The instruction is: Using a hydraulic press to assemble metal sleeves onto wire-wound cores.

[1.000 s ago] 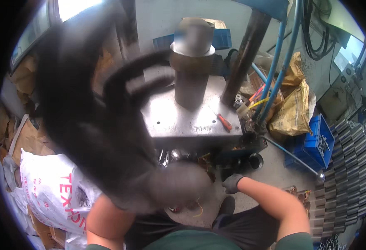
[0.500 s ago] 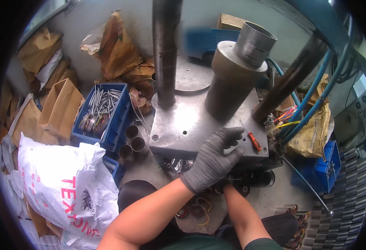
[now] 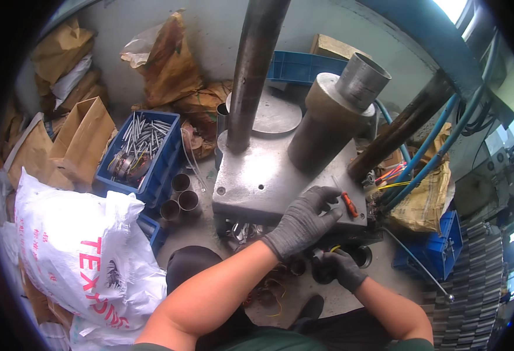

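My left hand, in a grey knit glove, is over the front edge of a steel press table. Its fingers are curved and apart from the thumb, with nothing between them. A screwdriver with an orange-red handle lies on the table just beyond its fingertips. Below the table's edge, my right hand, gloved too, is closed on a dark round metal part with a bit of yellow at its top. My left forearm and hand lie close to this part. A thick stepped metal cylinder stands on the table.
Steel columns rise from the table. A blue crate of metal rods stands left, beside several open metal tubes and a white sack. Blue hoses and a long metal bar are at the right.
My right hand has come out from under the table's edge to the right, into view with the dark round part. The view has shifted slightly; my left hand stays over the edge.
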{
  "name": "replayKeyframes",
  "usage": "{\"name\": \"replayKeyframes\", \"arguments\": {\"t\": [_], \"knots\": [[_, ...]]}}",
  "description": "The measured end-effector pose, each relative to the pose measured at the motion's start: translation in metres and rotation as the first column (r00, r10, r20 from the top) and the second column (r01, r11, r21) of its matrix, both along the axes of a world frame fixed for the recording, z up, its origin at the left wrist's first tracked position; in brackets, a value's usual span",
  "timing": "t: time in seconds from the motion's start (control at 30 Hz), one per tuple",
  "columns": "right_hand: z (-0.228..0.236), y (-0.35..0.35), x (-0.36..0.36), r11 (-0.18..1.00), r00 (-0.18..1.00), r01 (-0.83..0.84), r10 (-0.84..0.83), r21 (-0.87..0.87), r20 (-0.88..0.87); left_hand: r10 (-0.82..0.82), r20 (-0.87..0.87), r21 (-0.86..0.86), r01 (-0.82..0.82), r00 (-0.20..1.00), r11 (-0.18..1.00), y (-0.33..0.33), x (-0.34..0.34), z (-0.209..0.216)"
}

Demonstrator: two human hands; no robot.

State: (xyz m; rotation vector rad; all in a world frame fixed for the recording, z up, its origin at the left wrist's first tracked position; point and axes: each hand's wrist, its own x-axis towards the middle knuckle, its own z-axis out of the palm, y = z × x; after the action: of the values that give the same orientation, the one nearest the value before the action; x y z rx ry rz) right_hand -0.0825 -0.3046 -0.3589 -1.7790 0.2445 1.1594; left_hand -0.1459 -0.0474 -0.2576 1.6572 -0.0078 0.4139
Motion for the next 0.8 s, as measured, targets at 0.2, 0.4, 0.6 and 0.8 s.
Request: {"name": "replayKeyframes", "arguments": {"t": [0.2, 0.4, 0.6, 0.8], "knots": [[0.097, -0.012, -0.032, 0.593, 0.955, 0.264, -0.274, 0.761, -0.117, -0.116, -0.116, 0.087, 0.126, 0.986, 0.988, -0.016, -0.015, -0.010], [0.102, -0.029, -0.028, 0.301, 0.944, 0.331, -0.101, 0.895, -0.315, -0.556, -0.090, -0.517, 0.438, 0.827, 0.736, -0.043, -0.040, -0.002], [0.103, -0.010, -0.030, 0.556, 0.936, 0.193, -0.352, 0.809, 0.019, -0.347, 0.031, -0.553, 0.306, 0.937, 0.775, -0.052, -0.035, -0.023], [0.089, -0.004, -0.030, 0.443, 0.903, 0.425, -0.148, 0.789, -0.404, -0.065, 0.264, 0.339, -0.030, 0.962, 0.940, -0.057, -0.032, -0.032]]}}
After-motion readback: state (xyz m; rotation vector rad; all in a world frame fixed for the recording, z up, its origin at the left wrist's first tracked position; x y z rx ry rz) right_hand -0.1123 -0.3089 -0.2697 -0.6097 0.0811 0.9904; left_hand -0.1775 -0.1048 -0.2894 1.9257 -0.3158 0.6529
